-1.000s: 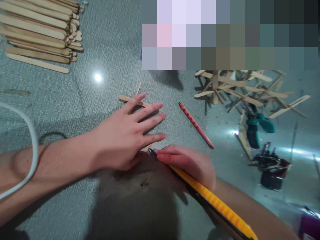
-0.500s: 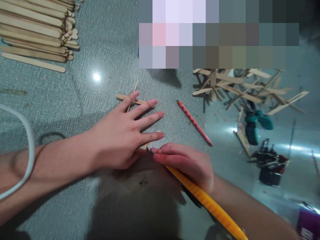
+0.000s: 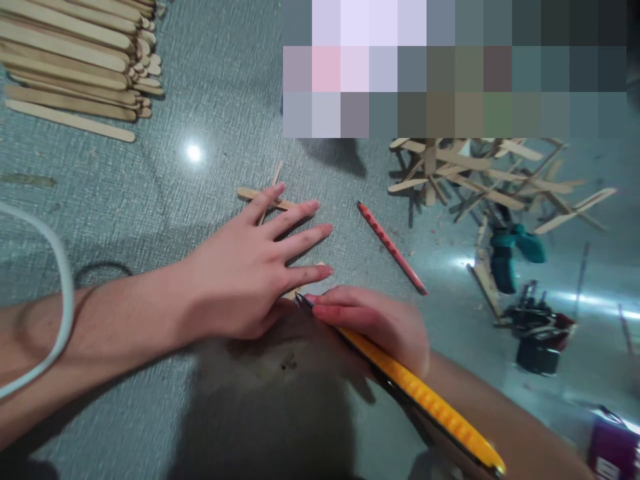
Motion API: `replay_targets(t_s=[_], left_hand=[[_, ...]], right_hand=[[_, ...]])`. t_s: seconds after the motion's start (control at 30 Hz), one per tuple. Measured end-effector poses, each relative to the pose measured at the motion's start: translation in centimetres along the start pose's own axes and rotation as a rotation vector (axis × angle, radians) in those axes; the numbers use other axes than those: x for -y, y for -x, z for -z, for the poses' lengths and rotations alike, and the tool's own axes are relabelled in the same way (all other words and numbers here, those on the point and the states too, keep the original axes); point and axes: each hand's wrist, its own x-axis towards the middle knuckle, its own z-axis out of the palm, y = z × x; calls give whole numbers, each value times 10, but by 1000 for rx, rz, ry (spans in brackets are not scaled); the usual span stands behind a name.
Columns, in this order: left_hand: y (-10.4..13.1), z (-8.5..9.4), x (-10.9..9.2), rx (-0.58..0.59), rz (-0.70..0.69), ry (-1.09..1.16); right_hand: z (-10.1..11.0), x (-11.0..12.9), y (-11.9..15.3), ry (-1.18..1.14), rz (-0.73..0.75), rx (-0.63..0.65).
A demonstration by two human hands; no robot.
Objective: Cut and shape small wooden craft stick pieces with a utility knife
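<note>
My left hand (image 3: pixel 263 263) lies with spread fingers on the grey table, palm down. Under its little finger and thumb a wooden craft stick (image 3: pixel 294 292) shows in part; the rest is hidden. Another craft stick (image 3: pixel 246 194) and a thin wood strip (image 3: pixel 277 175) cross beneath the upper fingers. My right hand (image 3: pixel 375 323) is closed round a yellow utility knife (image 3: pixel 425 397). The knife's blade tip is at the craft stick beside my left thumb. A red pencil (image 3: pixel 390 245) lies to the right of my left fingertips, touched by neither hand.
Stacked craft sticks (image 3: pixel 75 60) fill the upper left. Crossed, joined sticks (image 3: pixel 465 170) lie at the upper right, with teal-handled pliers (image 3: pixel 505 257) and a dark holder with tools (image 3: pixel 540 340) below. A white cable (image 3: pixel 65 293) loops over my left forearm. Part of the background is pixelated.
The yellow knife has rolled slightly in my right hand, and its blade now shows as a dark edge. My left hand stays flat in place. The whole view has shifted a little.
</note>
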Motion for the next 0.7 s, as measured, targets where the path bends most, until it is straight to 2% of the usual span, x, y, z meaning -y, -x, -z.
replay_targets(t_s=[0.13,0.5,0.7], left_hand=[[0,0,0,0,9,-20],[2,0,-1,10,25,-1],[1,-4,1,-32,6,4]], right_hand=[[-4,3,0,87,101,-28],[-4,3,0,54,91,-37],[1,-1,-2,-22,57,-1]])
